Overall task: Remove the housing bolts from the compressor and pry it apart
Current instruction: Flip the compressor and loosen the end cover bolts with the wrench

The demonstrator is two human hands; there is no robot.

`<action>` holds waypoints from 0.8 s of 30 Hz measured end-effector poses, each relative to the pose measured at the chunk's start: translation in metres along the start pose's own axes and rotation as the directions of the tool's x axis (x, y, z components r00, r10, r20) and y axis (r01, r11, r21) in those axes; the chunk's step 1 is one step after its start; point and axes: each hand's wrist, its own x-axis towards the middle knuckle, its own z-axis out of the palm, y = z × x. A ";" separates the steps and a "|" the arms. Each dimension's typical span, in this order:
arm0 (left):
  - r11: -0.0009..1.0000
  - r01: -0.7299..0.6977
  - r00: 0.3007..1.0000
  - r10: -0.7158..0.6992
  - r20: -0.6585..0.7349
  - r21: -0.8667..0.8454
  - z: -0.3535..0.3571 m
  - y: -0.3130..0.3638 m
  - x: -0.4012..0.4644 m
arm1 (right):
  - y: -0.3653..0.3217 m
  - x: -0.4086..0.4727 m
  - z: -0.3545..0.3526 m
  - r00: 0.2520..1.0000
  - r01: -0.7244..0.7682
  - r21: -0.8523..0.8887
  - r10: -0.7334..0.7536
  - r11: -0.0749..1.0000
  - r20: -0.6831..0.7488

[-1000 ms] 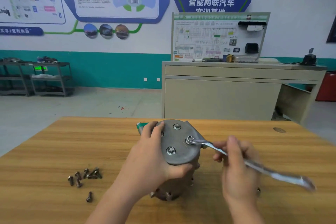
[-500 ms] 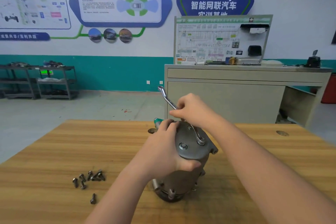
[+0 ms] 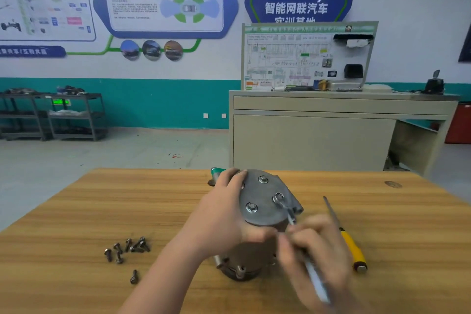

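A grey metal compressor (image 3: 265, 201) stands on end on the wooden table (image 3: 76, 211), its round end plate tilted toward me. Three bolt heads show on the plate. My left hand (image 3: 224, 214) grips the plate's left side and holds the body steady. My right hand (image 3: 316, 250), blurred, holds a silver wrench (image 3: 288, 211) whose ring end sits on the right bolt (image 3: 277, 197); the handle runs down toward me.
Several removed bolts (image 3: 127, 247) lie loose on the table to the left. A yellow-handled screwdriver (image 3: 349, 239) lies right of the compressor. Beyond the table stand a beige bench with a training board (image 3: 305, 58) and metal shelves (image 3: 51, 115) at the left wall.
My right hand has swung the wrench handle from behind the compressor round to the near right side, its ring end staying on the end plate. The left hand keeps its grip.
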 end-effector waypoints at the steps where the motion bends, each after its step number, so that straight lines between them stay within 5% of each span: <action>1: 1.000 0.000 1.000 -0.001 -0.007 -0.018 -0.001 -0.001 -0.003 | 0.003 -0.005 -0.006 0.977 -0.181 0.128 0.193 0.975 -0.092; 2: 1.000 -0.003 1.000 0.003 -0.015 -0.023 -0.001 -0.004 -0.006 | 0.005 -0.005 -0.010 0.889 -0.370 0.315 0.431 0.874 -0.152; 4: 0.999 -0.022 0.999 0.021 -0.038 -0.025 -0.001 -0.008 -0.008 | 0.017 0.005 -0.016 0.622 -0.562 0.689 0.783 0.457 -0.012; 6: 0.999 -0.032 0.998 0.030 -0.061 -0.031 -0.001 -0.010 -0.010 | 0.040 0.025 -0.018 0.442 -0.640 0.758 0.866 0.124 0.232; 8: 0.998 -0.032 0.997 0.029 -0.065 -0.055 -0.001 -0.012 -0.011 | 0.066 0.050 -0.013 0.295 -0.794 0.607 0.888 0.023 0.352; 11: 0.989 0.011 0.998 -0.020 -0.061 -0.148 -0.001 -0.013 -0.014 | 0.094 0.093 0.007 0.185 -0.967 0.240 0.894 0.091 0.409; 13: 0.975 0.035 0.996 -0.052 -0.071 -0.222 0.000 -0.011 -0.017 | 0.098 0.115 0.027 0.200 -0.975 -0.004 0.887 0.222 0.416; 15: 0.961 0.036 0.994 -0.062 -0.088 -0.275 0.002 -0.013 -0.018 | 0.085 0.127 0.051 0.313 -0.873 -0.235 0.861 0.427 0.400; 19: 0.891 0.076 0.993 -0.108 -0.047 -0.448 0.002 -0.023 -0.020 | 0.035 0.131 0.088 0.601 -0.358 -0.459 0.577 0.813 0.553; 24: 0.844 0.004 0.996 -0.049 -0.070 -0.537 0.005 -0.026 -0.022 | 0.003 0.103 0.089 0.791 0.118 -0.460 0.196 0.880 0.579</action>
